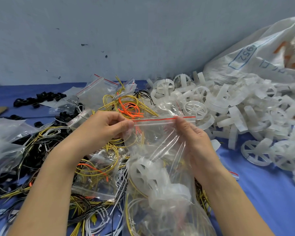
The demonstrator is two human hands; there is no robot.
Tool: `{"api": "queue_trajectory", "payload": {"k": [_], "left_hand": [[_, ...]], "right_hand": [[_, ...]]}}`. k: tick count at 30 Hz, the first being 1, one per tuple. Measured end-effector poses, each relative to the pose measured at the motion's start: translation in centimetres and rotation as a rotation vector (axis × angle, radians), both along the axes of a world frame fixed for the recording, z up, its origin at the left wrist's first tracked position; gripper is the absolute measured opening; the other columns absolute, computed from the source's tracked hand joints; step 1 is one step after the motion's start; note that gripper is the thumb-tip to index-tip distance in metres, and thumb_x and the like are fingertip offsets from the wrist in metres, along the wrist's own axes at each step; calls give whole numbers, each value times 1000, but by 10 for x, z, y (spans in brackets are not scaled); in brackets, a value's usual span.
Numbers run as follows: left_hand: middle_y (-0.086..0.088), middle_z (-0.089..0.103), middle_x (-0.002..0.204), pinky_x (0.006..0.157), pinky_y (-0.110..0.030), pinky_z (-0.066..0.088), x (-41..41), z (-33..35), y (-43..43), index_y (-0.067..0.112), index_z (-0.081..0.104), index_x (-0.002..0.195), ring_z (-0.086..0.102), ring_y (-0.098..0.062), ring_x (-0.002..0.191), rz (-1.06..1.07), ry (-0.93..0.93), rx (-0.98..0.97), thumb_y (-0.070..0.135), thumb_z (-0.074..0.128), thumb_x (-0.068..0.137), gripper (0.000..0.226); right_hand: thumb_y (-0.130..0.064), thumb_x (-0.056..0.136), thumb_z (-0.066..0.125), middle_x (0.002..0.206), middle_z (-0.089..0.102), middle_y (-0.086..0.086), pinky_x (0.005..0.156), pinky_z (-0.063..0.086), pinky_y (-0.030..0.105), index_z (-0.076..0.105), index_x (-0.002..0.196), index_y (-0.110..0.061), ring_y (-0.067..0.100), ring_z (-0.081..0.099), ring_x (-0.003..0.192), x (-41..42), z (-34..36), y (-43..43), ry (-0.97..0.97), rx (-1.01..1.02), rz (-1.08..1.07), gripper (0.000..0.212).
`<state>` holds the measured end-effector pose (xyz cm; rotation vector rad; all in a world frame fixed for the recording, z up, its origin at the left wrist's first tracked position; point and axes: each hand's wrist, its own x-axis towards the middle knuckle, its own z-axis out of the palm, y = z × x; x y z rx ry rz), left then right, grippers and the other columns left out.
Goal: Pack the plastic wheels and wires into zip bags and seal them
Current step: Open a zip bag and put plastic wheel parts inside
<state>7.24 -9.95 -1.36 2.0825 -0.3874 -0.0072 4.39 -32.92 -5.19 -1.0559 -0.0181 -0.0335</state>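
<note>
**Held item.** A clear zip bag (160, 147) is held above the table at the centre of the view.
- Long axis: runs from 12 o'clock to 6 o'clock.
- Mouth: points to 12 o'clock, away from the person.
- Closed bottom: hangs toward 6 o'clock, near the person's forearms.
- Red-lined zip strip (153, 120): lies crosswise to the long axis, from 9 o'clock to 3 o'clock, with its 3 o'clock end slightly higher.

**Contents.** White plastic wheels (148, 172) sit in the lower half of the bag. Yellow wires (133, 184) curve beside them, seen through the film.

**Grip.**
- The left hand (107, 126) pinches the 9 o'clock end of the strip between thumb and forefinger. The other fingers are curled.
- The right hand (191, 133) pinches the strip near its 3 o'clock end. Its fingers lie behind the film.
- The strip is stretched flat between the two hands. It cannot be told whether it is pressed fully shut.

**Surroundings.**
- At 3 o'clock: a pile of loose wheels (228, 113) lies on the blue table (262, 193).
- At 2 o'clock: a white woven sack (255, 57) lies behind the pile.
- At 7 to 9 o'clock: a tangle of black, yellow and white wires (58, 150) lies under the left forearm.
- At 12 o'clock: orange wires (128, 109) lie just beyond the hands.
- At 11 o'clock: empty zip bags (95, 87) lie on the table.
- At 10 o'clock: small black parts (39, 97) lie on the table.
</note>
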Motion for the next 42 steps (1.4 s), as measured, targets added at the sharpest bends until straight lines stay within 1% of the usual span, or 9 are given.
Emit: {"api": "queue_trajectory", "payload": {"k": [5,9,14,18,21,23,30,37,42], "left_hand": [[-10,74,81,69,-39,56,1,6,-11,6,69,87,69,-23,72,17,-58,-65,38,66,85,32],[-11,73,75,60,-20,55,-5,14,-28,5,66,83,69,-13,67,-41,-44,-194,37,68,78,33],[-8,72,71,63,-33,57,-12,21,-42,16,71,77,66,-14,62,-82,-126,-205,32,72,83,17],[-18,72,80,74,-57,54,-15,23,-46,14,75,84,61,-31,69,-107,-157,-196,28,70,88,16],[-20,72,84,65,-45,51,-16,24,-51,11,76,88,54,-20,66,-105,-167,-280,25,69,89,15],[-10,74,83,65,-34,51,-16,25,-52,13,76,91,56,-11,65,-109,-179,-314,23,67,91,13],[2,73,80,66,-33,58,-16,25,-50,19,70,90,62,-10,65,-101,-174,-314,23,64,94,8],[3,60,65,63,-35,52,-21,29,-59,13,57,80,56,-12,58,-78,-170,-288,23,58,97,20],[-9,54,66,61,-37,45,-23,29,-66,15,56,72,50,-17,60,-25,-190,-321,26,60,94,25]], "right_hand": [[-29,85,62,69,68,-5,63,57,27,69,97,-16,9,63,63,-1,28,-14,-66,32,-38,19],[-57,90,57,55,57,-23,50,37,9,72,89,-29,-3,54,53,-4,55,-13,-338,-865,-140,32],[-86,77,38,63,52,-14,52,41,28,65,113,-40,7,55,64,-12,64,4,-502,-1810,-148,65],[-58,98,40,75,47,-10,54,34,31,65,98,-34,18,57,74,-22,66,5,-581,-1809,-253,35],[-42,104,32,96,50,-5,60,40,38,54,101,-21,25,57,80,-21,65,6,-606,-1795,-238,30],[-33,105,32,82,53,-4,60,37,41,48,99,-18,28,56,76,-23,64,6,-624,-1746,-238,23],[-56,94,11,66,54,-3,54,31,37,54,108,-21,24,45,61,-26,67,10,-673,-1688,-258,57],[-50,95,30,67,63,-1,60,46,43,60,92,-21,26,57,66,-21,69,7,-631,-1587,-243,42],[-46,96,45,47,39,-5,52,34,35,48,68,-28,20,40,52,-16,64,5,-640,-1480,-287,33]]}}
